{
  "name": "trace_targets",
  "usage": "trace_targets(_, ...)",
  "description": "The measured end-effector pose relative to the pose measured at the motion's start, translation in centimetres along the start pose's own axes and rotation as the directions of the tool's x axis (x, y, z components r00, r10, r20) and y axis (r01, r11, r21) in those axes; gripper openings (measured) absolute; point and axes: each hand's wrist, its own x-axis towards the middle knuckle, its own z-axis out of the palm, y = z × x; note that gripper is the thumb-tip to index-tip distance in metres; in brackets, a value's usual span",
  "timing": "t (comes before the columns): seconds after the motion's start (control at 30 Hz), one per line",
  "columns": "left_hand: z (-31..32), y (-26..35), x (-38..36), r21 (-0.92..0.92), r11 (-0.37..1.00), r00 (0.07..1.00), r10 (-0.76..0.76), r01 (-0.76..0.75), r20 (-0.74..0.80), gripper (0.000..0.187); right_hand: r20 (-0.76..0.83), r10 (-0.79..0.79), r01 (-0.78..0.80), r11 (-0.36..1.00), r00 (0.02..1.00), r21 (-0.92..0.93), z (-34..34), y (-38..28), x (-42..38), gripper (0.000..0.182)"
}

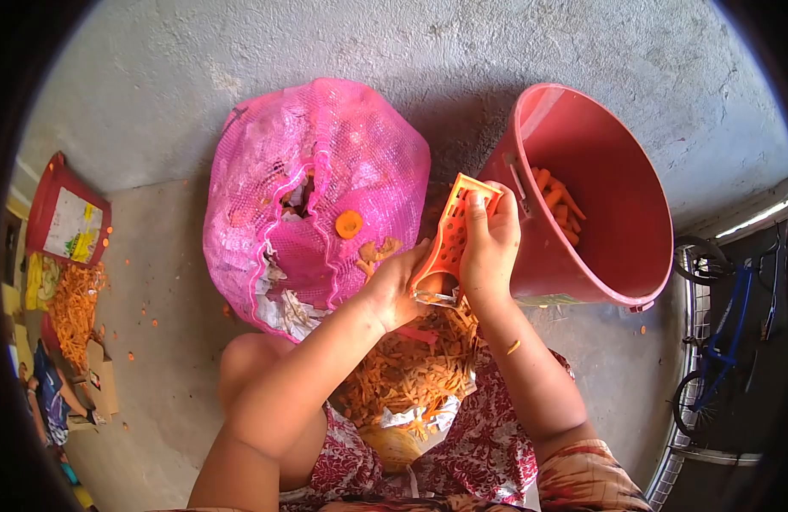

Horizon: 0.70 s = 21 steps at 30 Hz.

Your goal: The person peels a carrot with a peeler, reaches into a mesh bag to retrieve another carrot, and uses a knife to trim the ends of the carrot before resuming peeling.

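Observation:
My right hand [492,235] is closed around an orange perforated peeler [452,235], its thumb on the upper part and the blade end pointing down. My left hand [396,286] is curled close to the blade end; whatever its fingers hold, if anything, is hidden. Below both hands lies a heap of orange peelings [407,367] between my knees. A pink mesh sack [249,188] stands to the left, with a round carrot slice [349,224] and some peel on it. The red bucket [612,171] on the right is tilted towards me and holds peeled carrots [560,205].
A grey wall [462,43] rises behind the sack and bucket. At the far left are another red bucket [46,205], a pile of peelings [74,311], a cardboard box [102,380] and part of another person [52,392]. A blue bicycle [727,341] stands at the far right.

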Motion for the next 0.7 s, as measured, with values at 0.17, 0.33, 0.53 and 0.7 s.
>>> trace_targets(0.17,-1.2,-0.3,0.3,-0.024,0.999,0.999,0.023,-0.022,0.043,0.034,0.019,0.003,-0.003,1.0,1.0,-0.019,0.2,0.2,-0.2,0.016)
trace_targets(0.33,-0.8,-0.4,-0.3,0.091,0.996,1.0,0.024,-0.022,-0.019,0.028,0.074,-0.193,0.206,0.944,0.978,-0.258,0.3,0.2,-0.9,0.017)
trace_targets(0.53,-1.4,-1.0,-0.9,0.261,0.965,0.999,-0.028,0.016,0.043,0.029,-0.272,-0.379,0.263,0.887,0.884,-0.38,-2.5,-0.7,3.7,0.013)
trace_targets(0.7,-2.6,-0.8,-0.3,0.004,1.0,0.984,0.002,-0.003,0.177,0.028,-0.145,-0.346,0.264,0.876,0.927,-0.403,-1.7,-1.5,2.2,0.013)
